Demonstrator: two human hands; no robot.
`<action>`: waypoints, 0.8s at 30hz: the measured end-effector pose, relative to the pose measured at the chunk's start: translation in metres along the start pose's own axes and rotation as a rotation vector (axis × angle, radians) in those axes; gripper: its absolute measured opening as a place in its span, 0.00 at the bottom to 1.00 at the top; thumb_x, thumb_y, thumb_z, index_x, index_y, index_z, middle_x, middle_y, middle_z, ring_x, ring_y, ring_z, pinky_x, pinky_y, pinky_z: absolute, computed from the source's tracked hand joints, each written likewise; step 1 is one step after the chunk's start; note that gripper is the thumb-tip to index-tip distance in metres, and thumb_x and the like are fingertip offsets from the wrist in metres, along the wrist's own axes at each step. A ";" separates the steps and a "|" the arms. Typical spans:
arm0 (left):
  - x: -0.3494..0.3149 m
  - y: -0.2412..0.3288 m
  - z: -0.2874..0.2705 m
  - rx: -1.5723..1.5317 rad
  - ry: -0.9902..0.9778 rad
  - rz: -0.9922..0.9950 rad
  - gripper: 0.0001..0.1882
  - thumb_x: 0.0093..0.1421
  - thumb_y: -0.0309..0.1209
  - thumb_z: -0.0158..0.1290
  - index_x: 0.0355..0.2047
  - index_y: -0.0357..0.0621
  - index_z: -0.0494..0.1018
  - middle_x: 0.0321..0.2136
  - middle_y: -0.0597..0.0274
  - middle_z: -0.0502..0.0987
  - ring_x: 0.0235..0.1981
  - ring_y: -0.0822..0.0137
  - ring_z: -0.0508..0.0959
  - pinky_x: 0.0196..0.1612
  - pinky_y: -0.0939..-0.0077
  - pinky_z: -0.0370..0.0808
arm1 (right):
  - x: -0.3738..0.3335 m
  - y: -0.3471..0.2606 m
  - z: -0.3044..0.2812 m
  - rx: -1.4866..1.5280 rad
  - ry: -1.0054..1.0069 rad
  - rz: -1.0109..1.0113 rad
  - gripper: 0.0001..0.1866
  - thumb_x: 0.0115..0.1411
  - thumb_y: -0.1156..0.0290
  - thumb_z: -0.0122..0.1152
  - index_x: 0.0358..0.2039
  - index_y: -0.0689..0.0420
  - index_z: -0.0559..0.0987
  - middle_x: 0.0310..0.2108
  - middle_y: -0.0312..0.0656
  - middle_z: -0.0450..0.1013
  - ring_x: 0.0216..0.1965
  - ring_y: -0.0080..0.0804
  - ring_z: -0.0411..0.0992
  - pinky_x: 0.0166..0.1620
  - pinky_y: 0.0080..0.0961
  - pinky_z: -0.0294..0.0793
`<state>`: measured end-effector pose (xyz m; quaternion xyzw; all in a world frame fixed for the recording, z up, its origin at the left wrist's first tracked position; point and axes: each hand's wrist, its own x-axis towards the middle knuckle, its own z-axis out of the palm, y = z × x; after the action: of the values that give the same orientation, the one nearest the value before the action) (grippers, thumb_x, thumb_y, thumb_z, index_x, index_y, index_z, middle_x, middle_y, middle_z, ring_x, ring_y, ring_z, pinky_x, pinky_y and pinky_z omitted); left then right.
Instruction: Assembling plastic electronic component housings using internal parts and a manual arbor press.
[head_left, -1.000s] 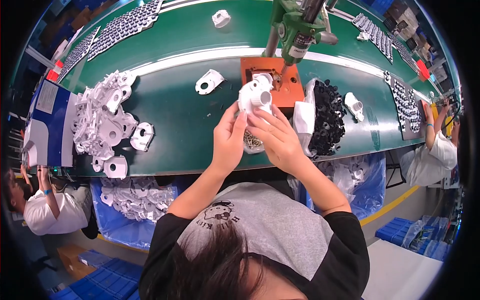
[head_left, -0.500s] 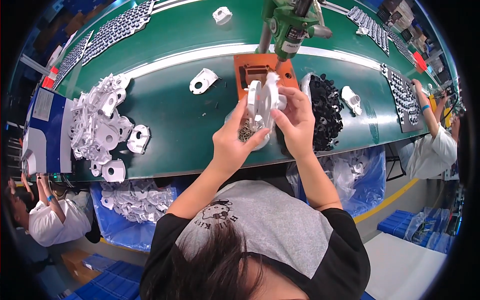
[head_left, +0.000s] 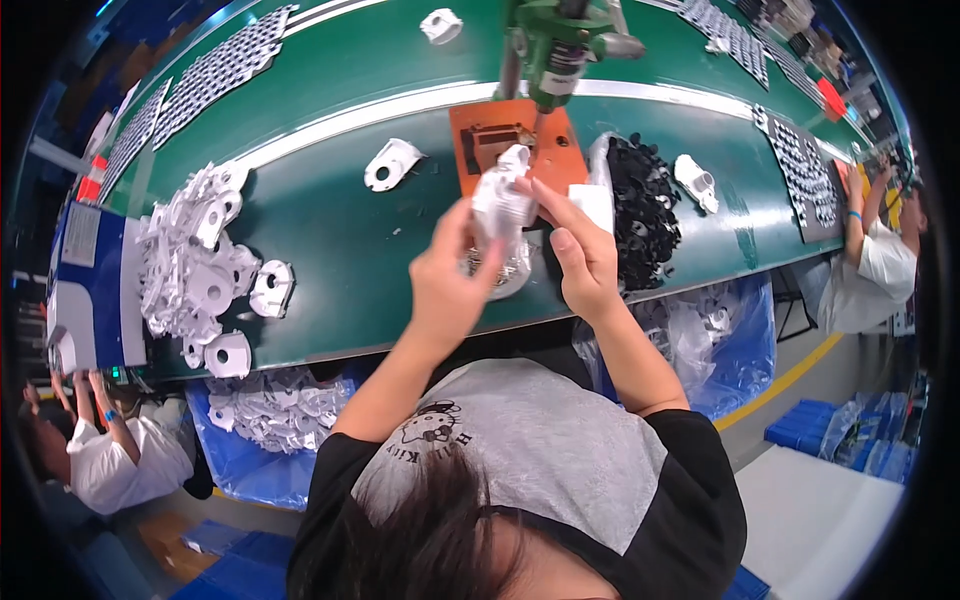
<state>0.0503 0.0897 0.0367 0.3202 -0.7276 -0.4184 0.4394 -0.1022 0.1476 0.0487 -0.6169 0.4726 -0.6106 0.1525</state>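
My left hand (head_left: 448, 280) grips a white plastic housing (head_left: 500, 200) in front of the orange base plate (head_left: 557, 155). The housing is tilted and a little blurred, so its details do not show well. My right hand (head_left: 585, 260) is at its right side, fingers stretched out with the tips touching or close to it, the thumb apart. Below the housing stands a clear dish of small metal screws (head_left: 510, 270), partly hidden by my left hand. A white block-like piece (head_left: 592, 208) lies just behind my right hand.
A green press (head_left: 560, 60) rises over the base plate. White housings are heaped (head_left: 205, 275) on the left; small black parts are piled (head_left: 645, 215) on the right. Single white housings (head_left: 392, 165) lie about. Lined bins (head_left: 280, 415) stand below the edge. Other people work at both sides.
The white housing has been turned and moved slightly left. My right hand has loosened from it, its fingers now straighter. The whole view has shifted a little.
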 end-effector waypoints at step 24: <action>0.166 -0.080 0.018 0.648 -0.315 0.854 0.09 0.46 0.26 0.54 0.31 0.43 0.74 0.26 0.59 0.70 0.31 0.58 0.71 0.36 0.63 0.70 | -0.012 0.131 -0.194 -0.769 0.015 0.598 0.11 0.46 0.73 0.62 0.32 0.62 0.78 0.27 0.47 0.73 0.30 0.38 0.73 0.36 0.28 0.71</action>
<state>-0.0258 -0.0788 0.0227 0.0493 -0.9410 -0.0010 0.3347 -0.3258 0.1657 -0.0189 -0.4612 0.8215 -0.3259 0.0788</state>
